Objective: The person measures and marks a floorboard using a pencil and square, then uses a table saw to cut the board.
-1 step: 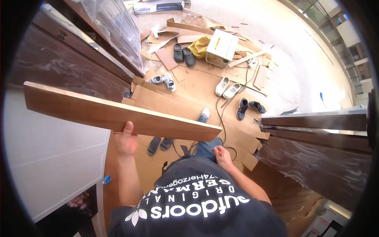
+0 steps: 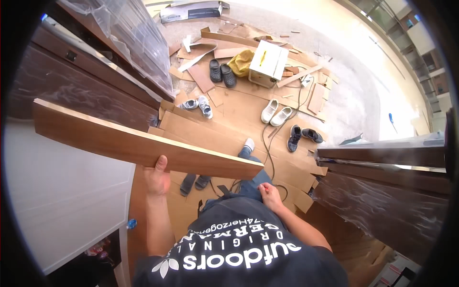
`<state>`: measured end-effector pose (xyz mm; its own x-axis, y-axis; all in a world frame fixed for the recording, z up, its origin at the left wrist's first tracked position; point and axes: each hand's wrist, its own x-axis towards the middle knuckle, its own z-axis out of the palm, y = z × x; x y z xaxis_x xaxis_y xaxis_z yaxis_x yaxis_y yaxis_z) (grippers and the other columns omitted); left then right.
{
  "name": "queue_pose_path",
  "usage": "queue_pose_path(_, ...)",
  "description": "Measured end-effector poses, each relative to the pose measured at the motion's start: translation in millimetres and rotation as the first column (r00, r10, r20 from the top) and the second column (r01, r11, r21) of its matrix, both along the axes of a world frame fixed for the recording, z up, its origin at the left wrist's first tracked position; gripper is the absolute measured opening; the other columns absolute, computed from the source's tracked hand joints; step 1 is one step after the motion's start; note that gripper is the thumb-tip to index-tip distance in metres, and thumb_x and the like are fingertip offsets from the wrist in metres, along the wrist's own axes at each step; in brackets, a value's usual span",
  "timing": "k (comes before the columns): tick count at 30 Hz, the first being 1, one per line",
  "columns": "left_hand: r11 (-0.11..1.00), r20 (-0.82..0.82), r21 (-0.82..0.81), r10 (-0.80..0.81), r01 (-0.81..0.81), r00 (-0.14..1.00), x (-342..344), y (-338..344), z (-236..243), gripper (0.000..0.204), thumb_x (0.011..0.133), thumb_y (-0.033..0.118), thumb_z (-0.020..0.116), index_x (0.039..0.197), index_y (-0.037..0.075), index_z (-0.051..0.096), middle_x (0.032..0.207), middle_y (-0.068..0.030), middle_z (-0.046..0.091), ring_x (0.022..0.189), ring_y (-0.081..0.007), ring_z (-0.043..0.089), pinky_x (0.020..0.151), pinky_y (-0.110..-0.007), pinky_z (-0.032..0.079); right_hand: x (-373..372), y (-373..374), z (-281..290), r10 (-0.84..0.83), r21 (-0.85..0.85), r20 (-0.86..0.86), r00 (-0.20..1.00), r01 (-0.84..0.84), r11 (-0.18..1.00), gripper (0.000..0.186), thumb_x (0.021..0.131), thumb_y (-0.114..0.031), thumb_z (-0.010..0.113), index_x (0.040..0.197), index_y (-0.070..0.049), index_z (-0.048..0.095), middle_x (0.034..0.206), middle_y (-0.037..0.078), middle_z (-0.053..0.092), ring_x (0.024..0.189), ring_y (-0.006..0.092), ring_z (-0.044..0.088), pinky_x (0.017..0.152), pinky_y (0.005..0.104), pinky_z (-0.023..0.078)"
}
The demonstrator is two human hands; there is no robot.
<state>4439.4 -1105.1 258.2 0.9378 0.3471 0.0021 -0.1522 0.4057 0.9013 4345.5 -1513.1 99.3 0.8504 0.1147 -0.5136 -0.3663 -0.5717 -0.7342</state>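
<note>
Plainly, we see the left hand (image 2: 157,182) gripping a long wooden board (image 2: 138,142) at its lower edge: the thumb lies on the near face, while the other fingers are mostly hidden by the wood, so we cannot tell how they are spread. The right hand (image 2: 271,196) is curled around a small red item (image 2: 267,190); too little shows for us to name it.

We note the board as straight-edged, its face smooth and warm brown, its upper edge paler. It is held in front of the body, tilted down toward our right; in the view its right end overlaps the bent, jeans-clad leg (image 2: 256,178). It also partly covers a pair of dark grey slippers (image 2: 188,184).

Around the feet we record flattened cardboard (image 2: 220,129), creased and overlapping, crossed by a thin dark cable (image 2: 267,148). Panels in cloudy plastic film flank it, one left (image 2: 81,81) and one right (image 2: 377,203), both cut off by the fisheye rim. The board's left end overlaps the left panel in view; we cannot judge the gap. Room widens forward between the panels, past white slip-on shoes (image 2: 270,112) to a white box (image 2: 267,62) among wood offcuts (image 2: 201,78).
</note>
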Motion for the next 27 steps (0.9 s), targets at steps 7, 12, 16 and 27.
queue_pose_path(7,0.974,-0.127,0.225,-0.004,0.033,0.992,238.8,-15.0,1.7,0.048,0.097,0.012,0.075,0.140,-0.001,0.056,0.135,-0.0044,0.061,0.123,-0.0162,0.056,0.109,-0.033,0.043,193.4,-41.2,18.5,-0.015,-0.131,-0.197,0.980,-0.012,0.991,0.038,0.103,-0.036,0.057,0.099,-0.002,0.074,0.093,0.022,0.073,0.090,0.0349,0.071,0.084,0.0424,0.054)
queue_pose_path(12,0.994,-0.238,0.107,0.030,-0.005,0.971,422.2,-31.4,2.7,0.046,0.100,0.020,0.072,0.140,0.003,0.056,0.133,-0.0017,0.062,0.122,-0.0144,0.058,0.106,-0.033,0.046,275.7,-60.0,6.6,-0.275,-0.127,-0.129,0.953,0.259,0.958,0.038,0.103,-0.036,0.059,0.097,-0.001,0.073,0.076,0.012,0.068,0.073,0.0187,0.064,0.072,0.0340,0.050)
queue_pose_path(16,0.992,-0.322,-0.116,-0.079,0.044,0.943,574.4,-21.6,-58.8,0.046,0.101,0.023,0.070,0.141,0.007,0.054,0.131,-0.0013,0.063,0.122,-0.0178,0.060,0.106,-0.036,0.048,328.9,-57.4,-32.2,-0.467,-0.125,-0.140,0.873,0.453,0.883,0.035,0.104,-0.033,0.062,0.093,-0.002,0.073,0.071,0.000,0.062,0.068,0.0060,0.054,0.063,0.0266,0.045)
queue_pose_path(27,0.909,-0.498,-0.410,-0.293,0.077,0.816,913.7,-63.2,-363.9,0.037,0.101,0.018,0.068,0.136,0.009,0.058,0.132,-0.0047,0.065,0.126,-0.0217,0.059,0.110,-0.040,0.046,459.8,44.0,-80.8,-0.495,-0.142,-0.614,0.615,0.531,0.836,0.036,0.104,-0.037,0.064,0.099,-0.002,0.071,0.073,0.001,0.061,0.070,0.0092,0.055,0.066,0.0277,0.046)
